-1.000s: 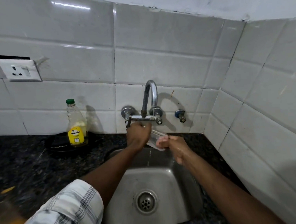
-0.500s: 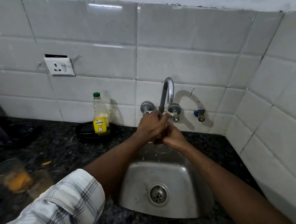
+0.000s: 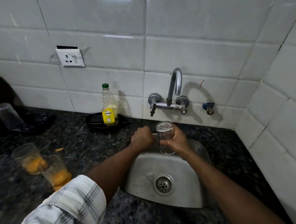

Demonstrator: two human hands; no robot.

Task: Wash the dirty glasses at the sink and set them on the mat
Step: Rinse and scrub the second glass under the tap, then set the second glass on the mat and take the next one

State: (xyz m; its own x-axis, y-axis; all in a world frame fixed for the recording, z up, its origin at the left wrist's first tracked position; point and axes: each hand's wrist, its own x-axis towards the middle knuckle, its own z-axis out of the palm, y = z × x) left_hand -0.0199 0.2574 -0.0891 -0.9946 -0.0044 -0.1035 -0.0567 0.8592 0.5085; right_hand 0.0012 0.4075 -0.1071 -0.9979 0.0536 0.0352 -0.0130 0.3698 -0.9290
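My right hand (image 3: 177, 143) grips a clear, clean-looking glass (image 3: 164, 131) and holds it vertical over the back of the steel sink (image 3: 182, 192), below the tap (image 3: 175, 83). No water runs from the spout. My left hand (image 3: 141, 138) is a fist right beside the glass, and I see nothing in it. Two dirty glasses (image 3: 28, 157) (image 3: 56, 171) with orange residue stand on the dark counter at the left. One clear glass (image 3: 7, 116) stands mouth down on the black mat (image 3: 39, 122) at the far left.
A dish-soap bottle (image 3: 109, 108) with a green cap stands on a black dish (image 3: 94, 122) against the tiled wall, left of the tap. A wall socket (image 3: 70, 57) sits above it. The tiled side wall closes off the counter on the right.
Both hands came down from the tap handle. The glass, tilted under the spout before, is now vertical and lower over the sink. My view has swung left, bringing the glasses at the left into sight.
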